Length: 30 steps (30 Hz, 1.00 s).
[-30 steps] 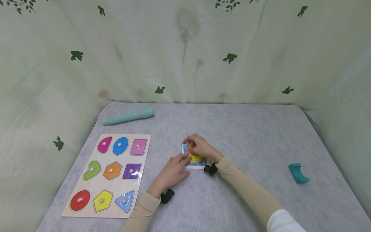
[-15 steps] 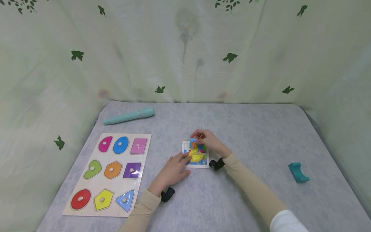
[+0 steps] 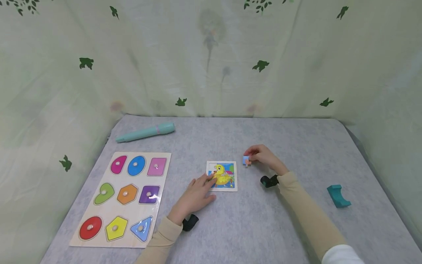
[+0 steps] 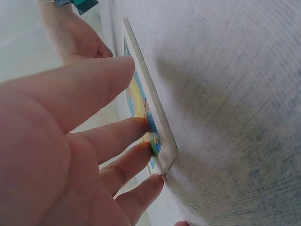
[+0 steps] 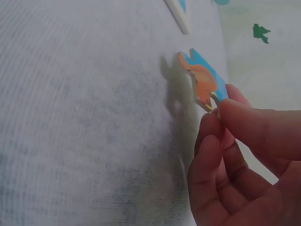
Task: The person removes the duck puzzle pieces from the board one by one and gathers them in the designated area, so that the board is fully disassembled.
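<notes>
A pale green curtain (image 3: 230, 44) dotted with dark bird-like shapes hangs behind and beside the grey cloth-covered table (image 3: 280, 223) that I am watching through my feeds. On the person's left lies a light wooden board (image 3: 132, 210) with nine knobbed shapes seated in three rows, and past its far edge a fat teal pen (image 3: 146, 132) lies at a slant. Well over on the right sits a small teal block (image 3: 338, 197) with a curved hollow in one side. Near the middle, flat on the cloth, I see a little white-framed puzzle (image 3: 227, 190) showing a yellow duck, with a pale patch at its far left corner. The left hand (image 3: 196, 196) rests on it from the near left, fingers extended; its wrist view shows me two fingertips on the picture and another at a corner of the frame (whether the thumb touches the rim, I cannot tell from here). To the right of the puzzle, the right hand (image 3: 265, 156) pinches a blue and orange piece (image 3: 246, 160) by its edge between thumb and fingers, near the frame but apart from it. From that wrist I see the piece tilted, its shadow falling on the cloth. Both forearms wear beige sleeves, with a black device at each wrist.
</notes>
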Available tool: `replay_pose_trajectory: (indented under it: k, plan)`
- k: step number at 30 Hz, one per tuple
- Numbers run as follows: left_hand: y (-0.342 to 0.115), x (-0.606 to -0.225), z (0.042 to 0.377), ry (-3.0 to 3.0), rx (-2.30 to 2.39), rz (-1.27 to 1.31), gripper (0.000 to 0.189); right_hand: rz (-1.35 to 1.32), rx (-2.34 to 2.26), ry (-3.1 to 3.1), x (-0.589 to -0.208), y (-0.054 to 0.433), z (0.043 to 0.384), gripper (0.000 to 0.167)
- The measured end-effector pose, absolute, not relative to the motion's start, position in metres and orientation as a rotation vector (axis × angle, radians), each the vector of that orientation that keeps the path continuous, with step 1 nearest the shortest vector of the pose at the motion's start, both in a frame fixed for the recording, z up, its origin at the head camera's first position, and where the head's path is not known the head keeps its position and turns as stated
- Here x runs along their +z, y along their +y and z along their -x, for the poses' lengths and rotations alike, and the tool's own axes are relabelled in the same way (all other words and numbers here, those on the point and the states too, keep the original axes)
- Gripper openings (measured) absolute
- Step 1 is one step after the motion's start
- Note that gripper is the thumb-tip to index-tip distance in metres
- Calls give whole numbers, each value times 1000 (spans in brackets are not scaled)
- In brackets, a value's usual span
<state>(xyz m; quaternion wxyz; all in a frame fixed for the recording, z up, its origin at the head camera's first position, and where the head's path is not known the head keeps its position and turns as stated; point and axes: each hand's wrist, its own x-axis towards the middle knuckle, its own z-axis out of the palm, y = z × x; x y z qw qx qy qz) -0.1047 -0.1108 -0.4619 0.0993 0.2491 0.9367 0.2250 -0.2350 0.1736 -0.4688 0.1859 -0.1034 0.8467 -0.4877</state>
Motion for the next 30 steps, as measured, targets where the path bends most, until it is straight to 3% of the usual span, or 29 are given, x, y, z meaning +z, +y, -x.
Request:
replay_pose_trajectory:
  k: [18, 22, 30]
  plan:
    - [-112, -466, 111, 2750, 719, -835, 48, 422, -911, 2788, -466, 159, 224, 7]
    - [-112, -468, 112, 2717, 697, -884, 50, 450, -1052, 2720, -468, 150, 223, 10]
    - [-111, -468, 112, 2702, 666, -907, 51, 756, -1143, 2503, -470, 113, 217, 20]
